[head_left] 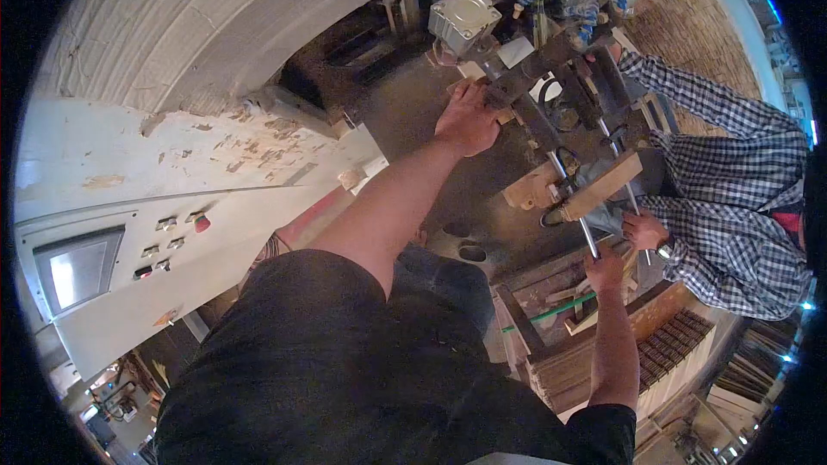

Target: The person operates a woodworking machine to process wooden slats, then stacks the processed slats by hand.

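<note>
My left hand [468, 120] reaches forward to the dark machine part [538, 125], its fingers bent over the near end beside a small wood piece; what they grip is hidden. Low on the right, my right hand [606, 269] is closed around the lower end of a metal rod [589, 237]. This rod and a second metal rod [633, 194] run up to the dark part. A wooden bar [603, 185] lies across both rods, with another wooden block [530, 188] to its left.
A co-worker in a checked shirt [724, 172] stands at the right, one hand [646, 231] near the second rod, the other [603, 53] at the machine's far end. Left is a control panel [164, 245] with a red button. Stacked wood strips [642, 353] stand at lower right.
</note>
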`<state>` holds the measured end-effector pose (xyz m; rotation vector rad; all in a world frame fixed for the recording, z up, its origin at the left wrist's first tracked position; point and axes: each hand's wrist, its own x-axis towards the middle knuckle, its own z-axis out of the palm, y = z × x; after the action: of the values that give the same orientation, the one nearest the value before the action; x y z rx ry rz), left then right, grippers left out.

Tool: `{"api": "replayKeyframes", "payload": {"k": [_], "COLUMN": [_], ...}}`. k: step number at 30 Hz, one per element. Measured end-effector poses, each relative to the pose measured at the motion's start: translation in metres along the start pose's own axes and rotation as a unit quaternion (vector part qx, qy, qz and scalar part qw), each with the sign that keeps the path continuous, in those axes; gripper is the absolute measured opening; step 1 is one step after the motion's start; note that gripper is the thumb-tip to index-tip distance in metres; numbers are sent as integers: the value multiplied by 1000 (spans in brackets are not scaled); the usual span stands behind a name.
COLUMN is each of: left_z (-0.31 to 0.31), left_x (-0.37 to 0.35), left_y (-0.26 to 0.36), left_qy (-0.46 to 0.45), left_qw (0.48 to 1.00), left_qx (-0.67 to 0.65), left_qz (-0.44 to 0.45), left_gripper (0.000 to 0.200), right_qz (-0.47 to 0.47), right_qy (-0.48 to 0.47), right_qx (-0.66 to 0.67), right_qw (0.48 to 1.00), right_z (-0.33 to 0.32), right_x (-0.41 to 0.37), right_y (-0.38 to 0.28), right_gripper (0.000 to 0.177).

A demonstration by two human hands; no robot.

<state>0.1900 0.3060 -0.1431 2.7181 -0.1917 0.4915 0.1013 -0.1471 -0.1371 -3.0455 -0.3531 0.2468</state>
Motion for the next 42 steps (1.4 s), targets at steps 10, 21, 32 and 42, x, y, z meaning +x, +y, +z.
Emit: {"api": "replayKeyframes", "payload": {"k": [10,21,32,42], "left_z": [-6,-4,-2,8], "left_x": [2,-1,6,3], "left_y": [-1,-1,2,-11], "left_qy": [-39,-14,-147,-53], "left_qw": [999,998,986,994], "left_qx": [28,51,81,94], "left_qz": [5,16,-21,26], "left_gripper": [45,50,48,51], "right_qz": [26,49,29,91], "right_qy": [-50,-102,-64,-160], "right_qx": [-16,-23,-37,-14], "right_qw": [998,993,997,983], "right_z": [3,-8,-18,-32], "right_x": [3,7,6,9], "right_y": [10,-5,-16,-27], "right_gripper": [33,33,27,40]}}
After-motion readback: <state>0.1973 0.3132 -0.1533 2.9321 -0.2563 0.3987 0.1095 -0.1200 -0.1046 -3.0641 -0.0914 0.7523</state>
